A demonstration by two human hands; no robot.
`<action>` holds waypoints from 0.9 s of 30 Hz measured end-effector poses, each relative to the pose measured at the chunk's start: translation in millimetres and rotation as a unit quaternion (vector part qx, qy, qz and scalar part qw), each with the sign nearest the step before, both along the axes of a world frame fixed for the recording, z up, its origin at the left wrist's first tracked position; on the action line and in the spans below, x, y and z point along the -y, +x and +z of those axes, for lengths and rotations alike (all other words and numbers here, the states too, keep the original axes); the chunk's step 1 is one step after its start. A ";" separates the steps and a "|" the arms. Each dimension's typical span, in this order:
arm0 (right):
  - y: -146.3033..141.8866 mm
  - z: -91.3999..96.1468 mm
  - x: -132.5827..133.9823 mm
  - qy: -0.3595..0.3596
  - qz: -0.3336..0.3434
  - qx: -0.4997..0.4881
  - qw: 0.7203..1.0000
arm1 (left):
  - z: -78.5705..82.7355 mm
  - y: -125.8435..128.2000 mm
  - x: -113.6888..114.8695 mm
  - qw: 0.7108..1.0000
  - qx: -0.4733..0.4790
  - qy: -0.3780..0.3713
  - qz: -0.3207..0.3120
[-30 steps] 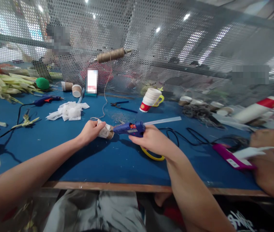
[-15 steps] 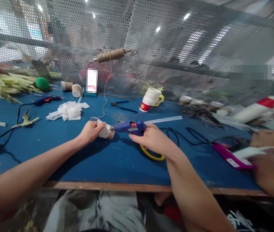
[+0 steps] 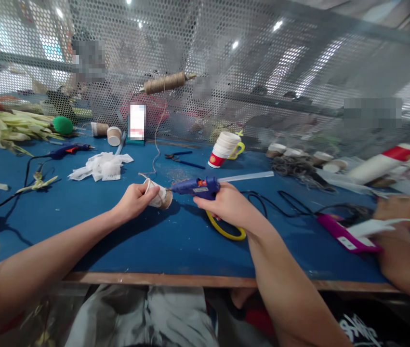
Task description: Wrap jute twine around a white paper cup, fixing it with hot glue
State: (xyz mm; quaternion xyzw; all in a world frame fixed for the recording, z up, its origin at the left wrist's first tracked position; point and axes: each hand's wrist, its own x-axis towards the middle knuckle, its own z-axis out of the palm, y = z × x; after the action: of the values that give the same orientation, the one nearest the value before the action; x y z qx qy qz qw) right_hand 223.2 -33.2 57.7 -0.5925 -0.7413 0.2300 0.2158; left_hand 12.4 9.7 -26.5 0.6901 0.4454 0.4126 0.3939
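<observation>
My left hand point(image 3: 136, 200) is closed around a small paper cup point(image 3: 164, 198), which lies tilted on its side and is partly wound with twine. From the cup a thin strand of twine point(image 3: 157, 149) runs up to a spool point(image 3: 165, 83) by the mesh. My right hand point(image 3: 231, 205) grips a blue hot glue gun point(image 3: 195, 187), its nozzle at the cup's side; whether it touches I cannot tell. A clear glue stick point(image 3: 248, 176) juts from the gun's back. Under my right hand lie yellow-handled scissors point(image 3: 226, 232), partly hidden.
Beyond my hands are pliers point(image 3: 185, 159), stacked paper cups point(image 3: 224, 148) and crumpled white cloth point(image 3: 101, 166). Another glue gun point(image 3: 69, 150) lies left. A purple power strip point(image 3: 347, 233) sits right, beside another person's arm point(image 3: 407, 255). A perforated metal screen point(image 3: 226, 72) stands behind.
The cup in my left hand has turned slightly, showing more of its wound end. The glue gun has shifted a little to the right and up.
</observation>
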 end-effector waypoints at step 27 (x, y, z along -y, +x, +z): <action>3.3 5.4 4.1 -0.010 -0.007 -0.034 0.999 | 16.9 -2.6 12.4 0.993 -0.052 0.100 -0.031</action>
State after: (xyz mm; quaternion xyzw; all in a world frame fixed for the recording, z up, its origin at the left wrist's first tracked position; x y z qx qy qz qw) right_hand 226.5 -37.2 63.1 -0.5921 -0.7268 0.2555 0.2363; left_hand 9.8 -2.7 -9.6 0.7601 0.3997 0.4064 0.3119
